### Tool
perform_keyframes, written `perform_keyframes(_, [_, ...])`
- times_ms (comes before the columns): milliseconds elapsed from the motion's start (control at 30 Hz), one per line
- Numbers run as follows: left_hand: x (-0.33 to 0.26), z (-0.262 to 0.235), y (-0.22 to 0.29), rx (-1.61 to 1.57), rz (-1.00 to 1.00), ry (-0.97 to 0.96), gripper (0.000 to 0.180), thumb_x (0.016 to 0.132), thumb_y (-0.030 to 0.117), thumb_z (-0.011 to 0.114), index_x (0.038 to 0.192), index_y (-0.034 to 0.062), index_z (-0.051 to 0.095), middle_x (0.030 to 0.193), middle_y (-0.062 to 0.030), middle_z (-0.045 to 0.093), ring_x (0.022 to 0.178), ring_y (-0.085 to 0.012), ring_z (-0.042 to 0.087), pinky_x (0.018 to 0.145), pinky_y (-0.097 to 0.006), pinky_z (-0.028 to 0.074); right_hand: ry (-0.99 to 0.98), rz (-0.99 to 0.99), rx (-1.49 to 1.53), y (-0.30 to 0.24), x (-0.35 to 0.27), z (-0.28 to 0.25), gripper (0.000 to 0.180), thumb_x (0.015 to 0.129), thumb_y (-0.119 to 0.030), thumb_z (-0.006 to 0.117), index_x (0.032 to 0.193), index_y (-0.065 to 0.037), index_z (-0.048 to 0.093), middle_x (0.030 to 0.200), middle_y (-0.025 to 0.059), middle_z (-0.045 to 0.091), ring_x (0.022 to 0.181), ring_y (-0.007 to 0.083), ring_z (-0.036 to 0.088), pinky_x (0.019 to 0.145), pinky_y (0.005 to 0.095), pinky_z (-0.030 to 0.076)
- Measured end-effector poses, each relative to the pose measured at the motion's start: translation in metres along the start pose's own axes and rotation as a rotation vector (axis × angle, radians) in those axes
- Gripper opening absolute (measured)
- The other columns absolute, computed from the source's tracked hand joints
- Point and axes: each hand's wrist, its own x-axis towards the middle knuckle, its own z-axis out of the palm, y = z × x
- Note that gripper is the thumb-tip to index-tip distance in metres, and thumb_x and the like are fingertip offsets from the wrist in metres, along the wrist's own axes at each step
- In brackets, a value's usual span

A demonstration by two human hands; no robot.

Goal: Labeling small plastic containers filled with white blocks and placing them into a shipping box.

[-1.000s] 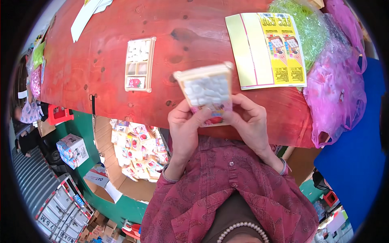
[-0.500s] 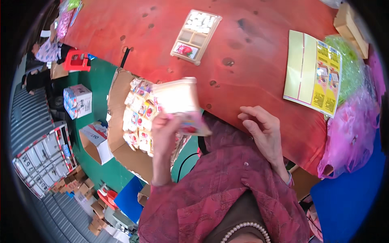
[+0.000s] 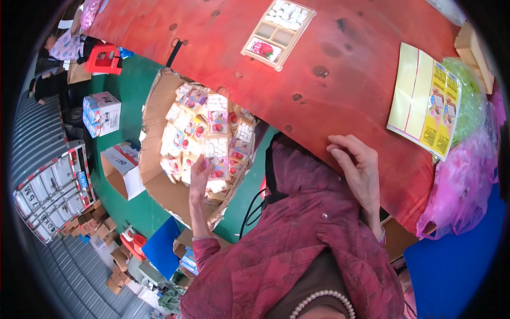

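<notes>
My left hand (image 3: 199,179) is over the big cardboard carton (image 3: 151,135), its thumb and fingers closed on the edge of a plastic candy tray (image 3: 216,159). That tray has white pieces at one end and a pink label with a red berry at the other. It lies on or just above a heap of similar trays (image 3: 183,135) in the carton. My right hand (image 3: 361,167) hovers at the table's near edge, loosely curled, thumb and fingers apart with nothing between them. Farther off on the red table lies another compartment tray (image 3: 277,36) with white pieces and a berry card.
A yellow printed sheet (image 3: 425,101) lies at the table's right, beside green plastic (image 3: 470,101) and a pink plastic bag (image 3: 465,186). Left of the carton, on the green floor, are an opened box (image 3: 127,173), a white-blue box (image 3: 103,114) and a red stool (image 3: 103,59).
My left hand has carried the candy tray from beside the table edge down to the heap in the carton. My right hand has barely moved. The view has shifted a little.
</notes>
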Motion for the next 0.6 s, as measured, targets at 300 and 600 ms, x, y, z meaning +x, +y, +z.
perform_keyframes(300, [-0.002,-0.004,-0.004,-0.517,0.100,-0.049,0.035,0.085,0.005,0.062,0.118,-0.0001,0.053,0.105,-0.0096,0.063,0.095,-0.0197,0.063,0.084,-0.034,0.053,-0.006,0.011,0.018,0.000,0.004,0.003,0.016,0.086,-0.002,0.058,0.099,0.006,0.062,0.077,0.0073,0.061,0.076,0.0124,0.059,0.069,0.0228,0.044])
perform_keyframes(600, [0.007,0.110,0.145,-1.084,0.365,-0.775,0.029,0.093,0.035,0.048,0.086,0.0063,0.048,0.059,-0.0006,0.039,0.047,-0.0108,0.035,0.043,-0.023,0.029,-0.142,-0.253,-0.064,-0.025,0.019,0.029,0.017,0.080,0.002,0.061,0.097,0.004,0.061,0.075,0.0120,0.057,0.068,0.0217,0.057,0.062,0.0284,0.044])
